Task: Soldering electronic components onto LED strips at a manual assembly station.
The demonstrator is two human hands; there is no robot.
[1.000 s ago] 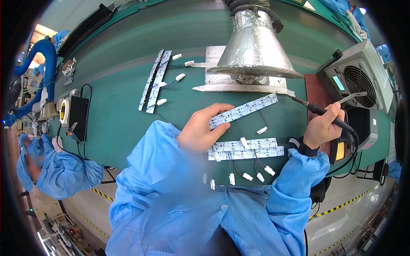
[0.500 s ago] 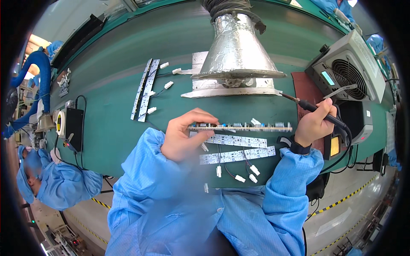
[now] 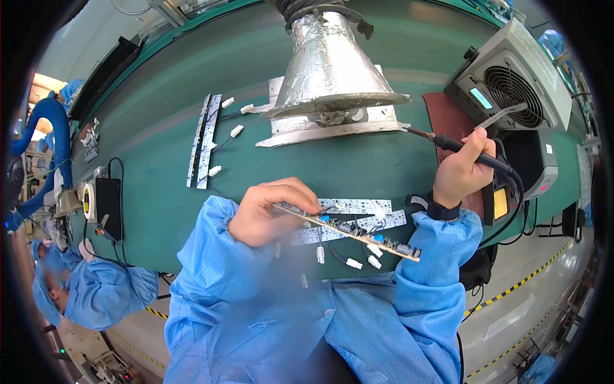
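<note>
My left hand (image 3: 272, 211) pinches one end of a long, narrow circuit board (image 3: 358, 232), held edge-on above the bench and slanting down to the right. Blue and dark components stand along the board's upper side. In my right hand (image 3: 464, 169) is a soldering iron (image 3: 470, 153), its tip pointing left, close to the rim of a foil-covered fume hood (image 3: 332, 70). Below the held board lie two white LED strip boards (image 3: 368, 206) with wires and white connectors (image 3: 354, 263).
Two more strip boards (image 3: 205, 142) lie at the left on the green bench mat (image 3: 157, 147). A fan unit (image 3: 511, 83) and a soldering station with a yellow sponge (image 3: 500, 202) stand at the right. At the left are a black box (image 3: 110, 203), a blue hose (image 3: 56, 118) and a co-worker (image 3: 105, 288).
The circuit board's right end has swung down toward me, so it slants now instead of lying level. My right hand still holds the iron. The whole view has shifted slightly.
</note>
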